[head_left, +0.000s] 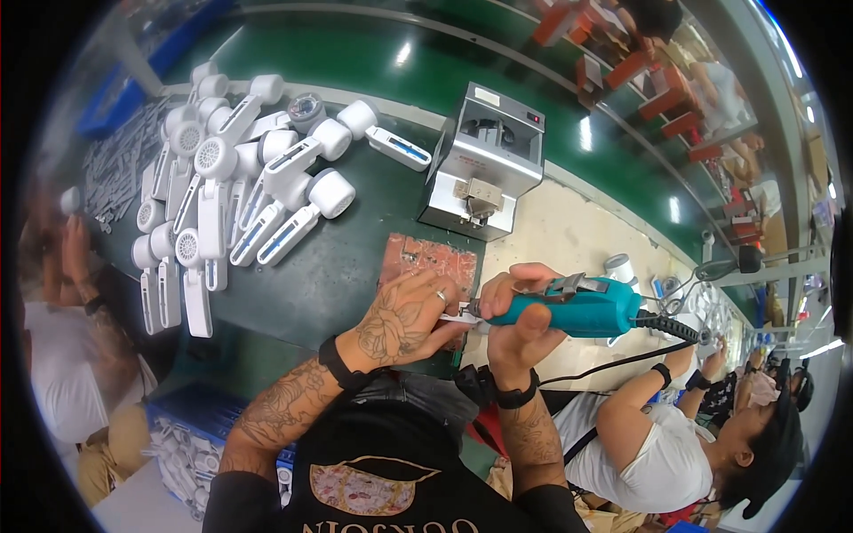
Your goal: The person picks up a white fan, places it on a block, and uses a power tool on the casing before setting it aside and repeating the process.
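Observation:
My right hand (526, 322) is wrapped round a teal electric screwdriver (582, 307), which lies nearly level with its tip pointing left. That tip meets a small white plastic part (460, 314), pinched in the fingers of my left hand (404, 318). Most of the part is hidden by my fingers. Both hands are over a worn reddish mat (428, 258) at the table's near edge. A black coiled cord (666, 327) runs from the screwdriver's back end to the right.
White handheld devices with round grilled heads and long handles (213, 160) lie piled on the dark green table (355, 231). A grey screw feeder (484, 164) stands beyond my hands. Blue bins (200, 409) of white parts are at lower left. Co-workers sit left and right (657, 444).

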The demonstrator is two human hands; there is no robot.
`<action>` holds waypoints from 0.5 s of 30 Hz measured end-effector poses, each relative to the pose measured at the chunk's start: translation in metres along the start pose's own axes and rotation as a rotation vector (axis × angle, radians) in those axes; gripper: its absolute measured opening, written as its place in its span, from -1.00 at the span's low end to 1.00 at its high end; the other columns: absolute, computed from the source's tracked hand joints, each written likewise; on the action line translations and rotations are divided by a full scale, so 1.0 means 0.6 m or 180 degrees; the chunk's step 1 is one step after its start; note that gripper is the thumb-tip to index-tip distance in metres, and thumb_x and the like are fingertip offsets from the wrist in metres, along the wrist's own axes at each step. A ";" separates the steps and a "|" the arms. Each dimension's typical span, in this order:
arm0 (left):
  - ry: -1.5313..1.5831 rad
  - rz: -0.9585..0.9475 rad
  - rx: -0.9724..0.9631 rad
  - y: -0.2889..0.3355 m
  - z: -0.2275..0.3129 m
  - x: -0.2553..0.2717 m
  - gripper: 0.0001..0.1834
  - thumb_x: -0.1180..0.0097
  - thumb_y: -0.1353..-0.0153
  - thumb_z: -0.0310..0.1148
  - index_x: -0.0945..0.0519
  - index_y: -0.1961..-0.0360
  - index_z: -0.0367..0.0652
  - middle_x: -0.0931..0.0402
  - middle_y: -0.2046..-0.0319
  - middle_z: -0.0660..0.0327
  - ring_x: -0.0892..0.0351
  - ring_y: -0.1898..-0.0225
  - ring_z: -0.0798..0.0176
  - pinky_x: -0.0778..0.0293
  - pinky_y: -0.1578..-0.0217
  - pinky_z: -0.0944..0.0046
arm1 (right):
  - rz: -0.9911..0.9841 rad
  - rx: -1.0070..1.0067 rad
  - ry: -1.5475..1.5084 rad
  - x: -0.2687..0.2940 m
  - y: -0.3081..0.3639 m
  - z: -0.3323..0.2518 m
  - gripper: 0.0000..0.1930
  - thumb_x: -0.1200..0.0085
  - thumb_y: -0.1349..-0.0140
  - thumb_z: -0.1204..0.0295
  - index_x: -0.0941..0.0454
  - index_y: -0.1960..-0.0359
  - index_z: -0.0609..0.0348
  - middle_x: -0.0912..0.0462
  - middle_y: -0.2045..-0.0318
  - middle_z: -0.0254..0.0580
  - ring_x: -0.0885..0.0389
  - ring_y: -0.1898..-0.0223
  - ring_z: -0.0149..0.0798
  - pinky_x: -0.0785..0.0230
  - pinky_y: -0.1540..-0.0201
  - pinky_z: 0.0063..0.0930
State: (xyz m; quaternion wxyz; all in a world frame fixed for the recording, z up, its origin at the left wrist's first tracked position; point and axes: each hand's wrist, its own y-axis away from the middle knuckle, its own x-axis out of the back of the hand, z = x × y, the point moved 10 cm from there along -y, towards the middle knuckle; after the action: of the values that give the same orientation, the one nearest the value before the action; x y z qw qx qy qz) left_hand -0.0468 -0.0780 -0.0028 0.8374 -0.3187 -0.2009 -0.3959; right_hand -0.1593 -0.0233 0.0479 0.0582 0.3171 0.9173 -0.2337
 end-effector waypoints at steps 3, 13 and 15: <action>-0.0004 -0.0008 -0.0018 0.002 -0.002 0.000 -0.70 -0.28 -0.19 -0.15 -0.50 0.30 -0.12 -0.50 0.37 0.14 -0.55 0.23 0.01 -0.48 0.18 0.08 | -0.0075 -0.0029 -0.0012 -0.003 0.001 0.000 -0.26 -0.19 -0.23 -0.23 -0.38 0.10 0.35 -0.40 0.63 -0.28 -0.42 0.62 -0.35 -0.30 0.52 -0.46; -0.0164 -0.0185 -0.0083 -0.013 0.010 0.001 -0.65 -0.29 -0.17 -0.17 -0.60 0.11 -0.16 -0.57 0.22 0.17 -0.55 0.10 -0.01 -0.50 0.06 0.06 | -0.0101 -0.0103 -0.0102 0.000 0.000 0.004 -0.26 -0.21 -0.21 -0.23 -0.40 0.09 0.34 -0.42 0.61 -0.28 -0.43 0.60 -0.35 -0.31 0.49 -0.44; -0.0033 -0.0269 -0.0035 -0.015 0.006 -0.003 -0.66 -0.28 -0.18 -0.19 -0.60 0.10 -0.15 -0.56 0.21 0.18 -0.54 0.06 0.00 -0.49 0.03 0.06 | -0.0127 -0.0114 -0.0104 0.000 -0.005 0.002 -0.25 -0.21 -0.20 -0.24 -0.40 0.08 0.34 -0.42 0.60 -0.28 -0.44 0.59 -0.35 -0.31 0.49 -0.44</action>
State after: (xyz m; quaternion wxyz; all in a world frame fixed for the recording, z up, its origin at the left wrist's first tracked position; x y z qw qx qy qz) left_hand -0.0554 -0.0790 0.0019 0.8171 -0.3166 -0.2163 -0.4305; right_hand -0.1610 -0.0261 0.0479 0.0742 0.2938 0.9264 -0.2235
